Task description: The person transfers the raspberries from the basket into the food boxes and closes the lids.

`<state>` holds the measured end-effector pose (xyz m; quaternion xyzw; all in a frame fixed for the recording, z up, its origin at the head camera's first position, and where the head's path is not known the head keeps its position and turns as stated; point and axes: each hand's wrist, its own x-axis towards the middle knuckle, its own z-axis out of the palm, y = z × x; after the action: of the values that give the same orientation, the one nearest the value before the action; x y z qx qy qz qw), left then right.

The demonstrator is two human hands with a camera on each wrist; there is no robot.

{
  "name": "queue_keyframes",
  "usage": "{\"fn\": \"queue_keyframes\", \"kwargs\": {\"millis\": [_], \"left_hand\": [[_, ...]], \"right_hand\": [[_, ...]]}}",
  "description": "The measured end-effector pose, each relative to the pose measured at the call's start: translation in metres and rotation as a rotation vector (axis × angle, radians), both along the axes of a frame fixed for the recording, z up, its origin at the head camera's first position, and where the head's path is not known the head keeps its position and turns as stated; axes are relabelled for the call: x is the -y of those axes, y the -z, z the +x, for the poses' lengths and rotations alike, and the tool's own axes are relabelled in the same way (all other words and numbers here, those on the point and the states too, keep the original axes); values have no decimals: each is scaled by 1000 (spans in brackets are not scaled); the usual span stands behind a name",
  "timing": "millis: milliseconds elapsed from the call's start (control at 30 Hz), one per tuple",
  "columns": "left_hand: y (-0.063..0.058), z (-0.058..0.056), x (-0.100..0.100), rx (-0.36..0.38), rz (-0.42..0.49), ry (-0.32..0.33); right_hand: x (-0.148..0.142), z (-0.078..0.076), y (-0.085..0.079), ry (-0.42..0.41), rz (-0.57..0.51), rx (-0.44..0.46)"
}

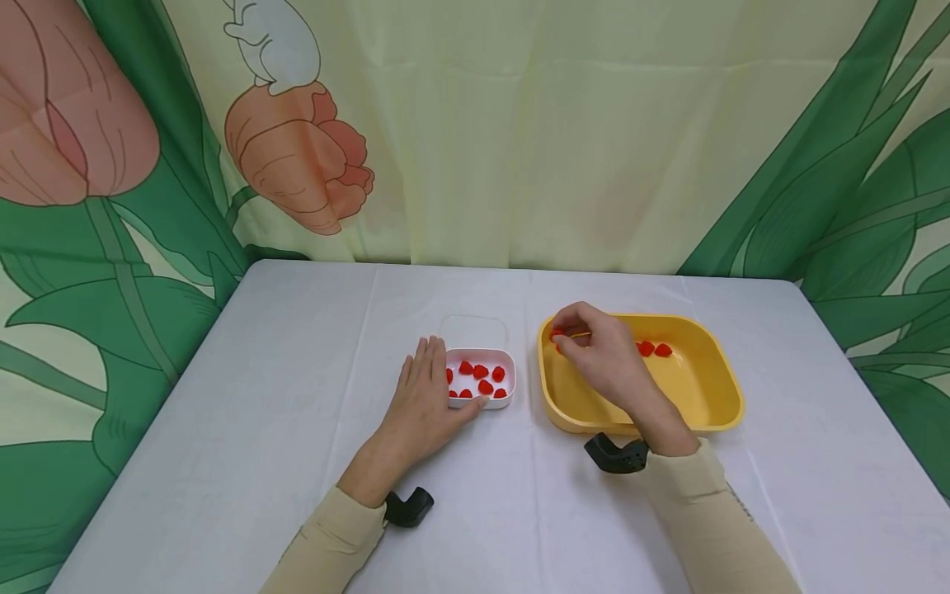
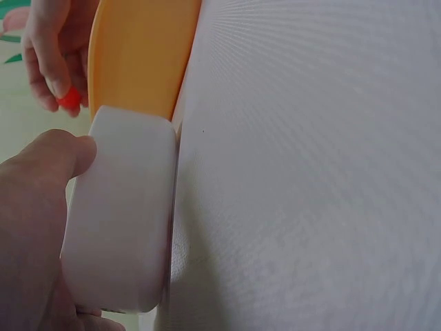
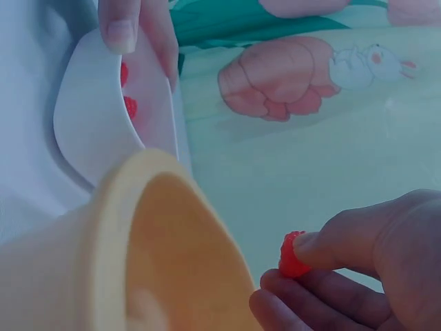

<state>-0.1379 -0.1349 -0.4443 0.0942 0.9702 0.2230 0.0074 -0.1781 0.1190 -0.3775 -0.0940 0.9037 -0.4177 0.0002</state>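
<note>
Beige sleeves (image 1: 727, 520) lie nearest, then a yellow tub (image 1: 690, 388), the left grip (image 1: 426, 408) spread straight-fingered against a small white box (image 2: 124, 214) of red berries (image 1: 481, 372), and the right grip (image 1: 604, 355) pinching one berry (image 3: 289, 258) at the tub's left end.

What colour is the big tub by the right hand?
The big tub is yellow, best seen in the head view.

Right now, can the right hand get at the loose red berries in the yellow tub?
Probably yes: the yellow tub is open-topped and the berries lie near the right hand, but that hand pinches another berry, which may need setting down first.
</note>
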Motion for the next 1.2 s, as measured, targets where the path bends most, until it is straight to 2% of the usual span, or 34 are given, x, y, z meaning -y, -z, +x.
{"fn": "queue_keyframes", "kwargs": {"millis": [400, 767, 1200], "left_hand": [[0, 0, 1, -4, 13, 10], [1, -1, 1, -7, -11, 8], [-2, 0, 1, -1, -21, 9]], "right_hand": [[18, 3, -3, -75, -55, -25], [38, 6, -3, -156, -93, -66], [57, 9, 3, -216, -129, -14]]}}
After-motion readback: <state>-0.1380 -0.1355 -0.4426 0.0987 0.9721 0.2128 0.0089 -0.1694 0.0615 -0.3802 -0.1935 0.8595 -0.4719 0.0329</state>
